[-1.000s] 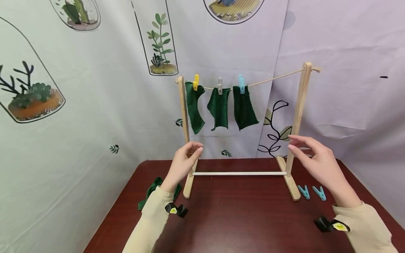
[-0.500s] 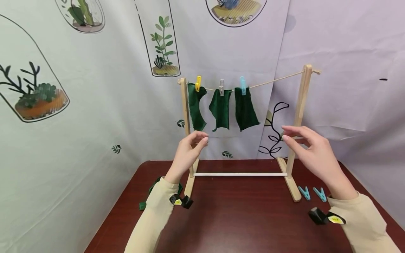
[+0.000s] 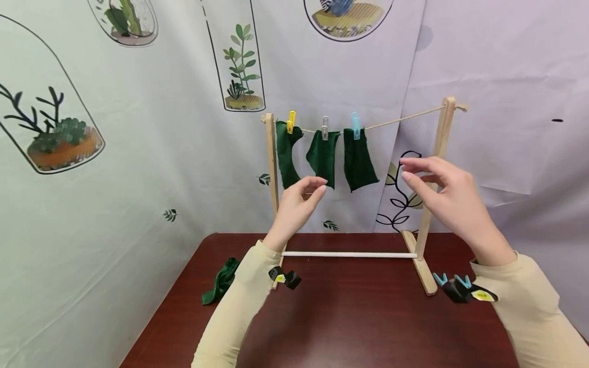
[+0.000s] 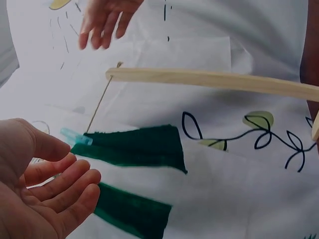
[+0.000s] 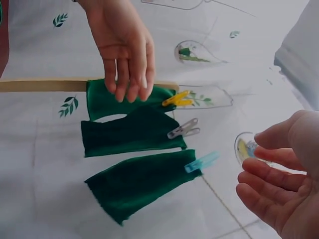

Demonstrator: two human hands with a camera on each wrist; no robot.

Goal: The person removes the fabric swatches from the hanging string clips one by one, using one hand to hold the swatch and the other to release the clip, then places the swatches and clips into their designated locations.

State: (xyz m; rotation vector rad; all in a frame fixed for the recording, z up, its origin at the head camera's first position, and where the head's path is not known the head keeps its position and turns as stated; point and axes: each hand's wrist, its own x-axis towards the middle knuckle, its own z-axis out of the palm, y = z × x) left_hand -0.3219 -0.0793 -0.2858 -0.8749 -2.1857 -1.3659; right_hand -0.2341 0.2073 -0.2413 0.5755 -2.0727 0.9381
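Three green cloths hang from a string on a wooden rack. A yellow clothespin (image 3: pixel 291 122) holds the left cloth (image 3: pixel 286 156), a clear grey clothespin (image 3: pixel 325 128) the middle cloth (image 3: pixel 324 153), and a blue clothespin (image 3: pixel 356 126) the right cloth (image 3: pixel 360 163). My left hand (image 3: pixel 298 207) is raised in front of the lower ends of the left and middle cloths, its fingers loosely bent around nothing. Near the right post, my right hand (image 3: pixel 448 197) hovers with thumb and fingers apart, holding nothing. In the right wrist view all three clothespins grip their cloths.
A wooden post (image 3: pixel 444 128) stands on each side, joined low down by a white rod (image 3: pixel 349 254). Another green cloth (image 3: pixel 223 281) lies crumpled at the table's left. Two blue clothespins (image 3: pixel 440 279) lie at the right, partly covered by the right wrist camera (image 3: pixel 455 290).
Both hands have risen. The left has moved right, toward the middle cloth, and the right has shifted slightly left. The cloths and clothespins stay on the string.
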